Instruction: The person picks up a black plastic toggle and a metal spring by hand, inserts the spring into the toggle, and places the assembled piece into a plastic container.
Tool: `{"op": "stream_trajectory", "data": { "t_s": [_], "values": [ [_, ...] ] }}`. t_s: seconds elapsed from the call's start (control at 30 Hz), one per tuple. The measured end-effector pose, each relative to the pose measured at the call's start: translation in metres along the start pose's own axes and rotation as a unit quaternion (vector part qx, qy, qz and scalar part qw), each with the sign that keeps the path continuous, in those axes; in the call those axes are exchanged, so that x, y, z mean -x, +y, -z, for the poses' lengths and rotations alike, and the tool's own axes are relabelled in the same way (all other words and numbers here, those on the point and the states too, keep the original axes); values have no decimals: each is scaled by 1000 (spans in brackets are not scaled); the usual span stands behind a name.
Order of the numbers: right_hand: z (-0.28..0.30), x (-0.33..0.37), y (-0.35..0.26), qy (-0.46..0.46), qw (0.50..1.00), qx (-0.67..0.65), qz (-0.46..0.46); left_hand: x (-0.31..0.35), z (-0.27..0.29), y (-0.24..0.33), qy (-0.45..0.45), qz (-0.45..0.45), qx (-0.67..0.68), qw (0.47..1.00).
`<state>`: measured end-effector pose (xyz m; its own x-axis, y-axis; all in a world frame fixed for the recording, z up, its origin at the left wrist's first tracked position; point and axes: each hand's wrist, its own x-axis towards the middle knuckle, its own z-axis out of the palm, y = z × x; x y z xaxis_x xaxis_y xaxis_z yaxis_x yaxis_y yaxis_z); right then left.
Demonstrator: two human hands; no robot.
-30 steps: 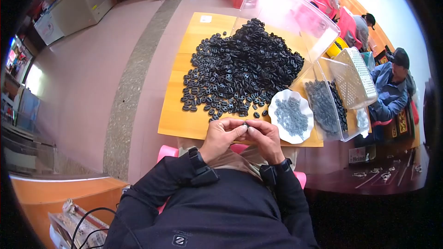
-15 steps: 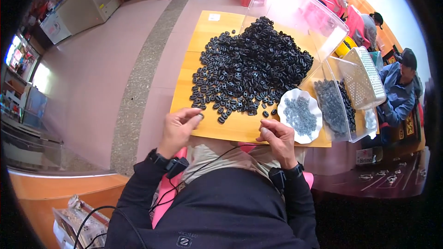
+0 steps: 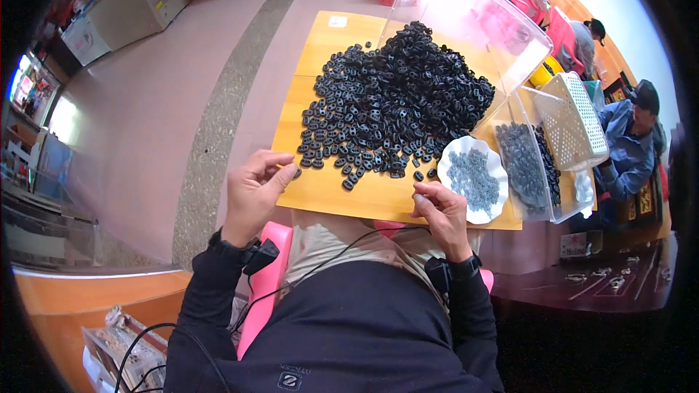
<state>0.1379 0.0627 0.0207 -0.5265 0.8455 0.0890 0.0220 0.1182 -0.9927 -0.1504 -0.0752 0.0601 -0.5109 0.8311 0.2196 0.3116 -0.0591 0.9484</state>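
Note:
A large heap of small black oval plastic pieces with two holes (image 3: 408,94) covers the table, thinning to loose single pieces at its near edge. At the table's near left edge, my left hand (image 3: 255,189) pinches one black two-hole piece (image 3: 297,173) between thumb and forefinger. My right hand (image 3: 444,215) is closed in a pinch over the near edge, just left of a white scalloped dish (image 3: 497,207). What its fingertips hold is too small to make out. The dish contains many tiny grey, translucent pieces (image 3: 472,176).
The wooden table (image 3: 306,204) also carries a clear bin (image 3: 517,189) with grey and black pieces. A white perforated basket (image 3: 579,120) and a large clear plastic box (image 3: 466,7) stand beyond it. At the right sits a person in blue (image 3: 630,145). A thin cable (image 3: 328,255) crosses my lap.
My left hand has moved left and slightly up, away from the heap, with the black piece in its pinch. The right hand has stayed nearly in place.

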Motion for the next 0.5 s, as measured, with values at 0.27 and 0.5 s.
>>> {"op": "stream_trajectory", "data": {
  "t_s": [0.27, 0.5],
  "values": [
    [-1, -6, 19, -40, 992, 123, 1, -12, 11, 150, -263, -222, 346, 873],
    [-31, -13, -8, -57, 902, 386, 188, -45, 15, 175, -536, -262, 450, 664]
  ]
}}
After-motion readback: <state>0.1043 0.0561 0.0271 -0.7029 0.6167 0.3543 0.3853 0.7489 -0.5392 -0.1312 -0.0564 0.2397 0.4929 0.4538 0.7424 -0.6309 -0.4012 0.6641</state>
